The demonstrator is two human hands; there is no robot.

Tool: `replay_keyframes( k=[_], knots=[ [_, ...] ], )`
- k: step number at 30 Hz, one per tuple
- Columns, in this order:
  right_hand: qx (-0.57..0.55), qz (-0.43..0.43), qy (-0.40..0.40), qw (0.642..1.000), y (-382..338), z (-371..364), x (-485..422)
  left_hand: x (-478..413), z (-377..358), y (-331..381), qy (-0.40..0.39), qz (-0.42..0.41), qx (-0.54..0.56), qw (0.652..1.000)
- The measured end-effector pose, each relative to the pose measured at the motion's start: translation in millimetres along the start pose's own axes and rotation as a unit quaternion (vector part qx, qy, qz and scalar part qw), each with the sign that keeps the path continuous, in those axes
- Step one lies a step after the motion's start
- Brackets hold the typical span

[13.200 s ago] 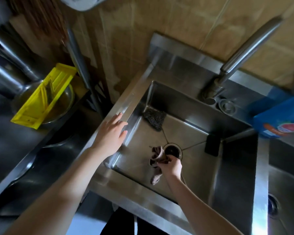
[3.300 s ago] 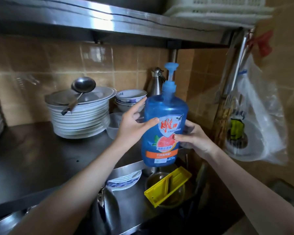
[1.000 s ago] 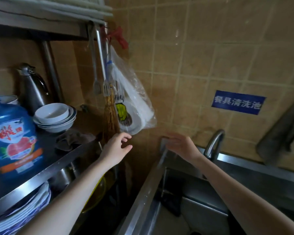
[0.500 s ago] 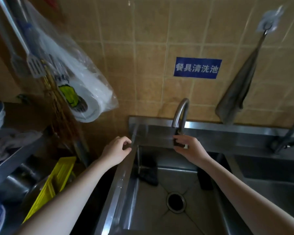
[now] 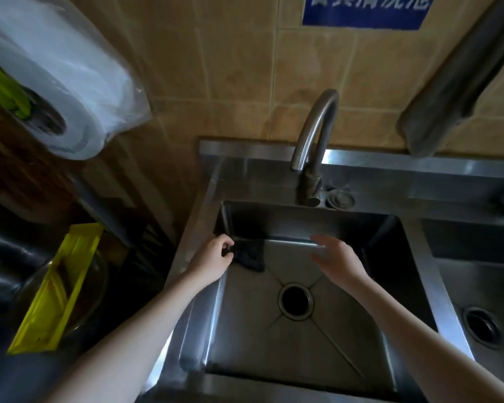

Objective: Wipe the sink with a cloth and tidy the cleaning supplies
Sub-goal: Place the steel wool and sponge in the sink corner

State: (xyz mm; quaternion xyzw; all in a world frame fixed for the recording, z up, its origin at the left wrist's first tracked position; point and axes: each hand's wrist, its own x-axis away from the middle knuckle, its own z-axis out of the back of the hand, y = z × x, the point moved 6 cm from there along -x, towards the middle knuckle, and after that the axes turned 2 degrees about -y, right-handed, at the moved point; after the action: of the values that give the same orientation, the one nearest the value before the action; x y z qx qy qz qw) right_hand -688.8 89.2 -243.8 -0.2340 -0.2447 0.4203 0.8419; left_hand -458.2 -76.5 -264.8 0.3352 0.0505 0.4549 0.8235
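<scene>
A steel sink (image 5: 213, 324) fills the lower middle of the head view, with a round drain (image 5: 296, 301) at its centre. In the sink's far left corner lies a dark scouring pad (image 5: 252, 255). My left hand (image 5: 213, 258) reaches over the left rim and pinches the pad's left edge. Over the basin, my right hand (image 5: 333, 257) hovers with fingers spread and holds nothing. The curved tap (image 5: 310, 141) stands behind the basin.
A second basin (image 5: 477, 289) lies to the right. A grey cloth (image 5: 460, 91) hangs on the tiled wall at upper right. At upper left hangs a plastic bag with a paper roll (image 5: 61, 82). A yellow plastic tray (image 5: 56, 289) sits in a bowl at the left.
My head has tipped down toward the sink. My left hand moved from the rim into the far left corner and took hold of the pad. My right hand dropped from the tap into the basin.
</scene>
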Motion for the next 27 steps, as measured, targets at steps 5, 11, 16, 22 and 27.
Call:
replay_keyframes(
  k=[5,11,16,22,27],
  knots=[
    [0.078,0.005,-0.059,0.995,18.7,-32.9,-33.0,-33.5,-44.8,-19.9,-0.033,0.030,-0.006,0.999],
    [0.054,-0.042,-0.106,0.992,44.0,-65.6,-74.5,-68.9,-97.1,-38.4,-0.069,0.068,0.008,0.995],
    [0.030,-0.061,-0.140,0.988,71.4,-88.2,-96.1,-98.3,-126.5,-45.5,-0.086,0.064,-0.001,0.994],
    [0.022,-0.098,-0.164,0.981,110.9,-112.5,-104.5,-136.0,-158.1,-56.4,-0.151,0.047,-0.110,0.981],
    [0.006,-0.103,-0.174,0.979,132.8,-131.8,-116.0,-159.8,-179.6,-68.2,-0.171,0.054,-0.176,0.968]
  ],
)
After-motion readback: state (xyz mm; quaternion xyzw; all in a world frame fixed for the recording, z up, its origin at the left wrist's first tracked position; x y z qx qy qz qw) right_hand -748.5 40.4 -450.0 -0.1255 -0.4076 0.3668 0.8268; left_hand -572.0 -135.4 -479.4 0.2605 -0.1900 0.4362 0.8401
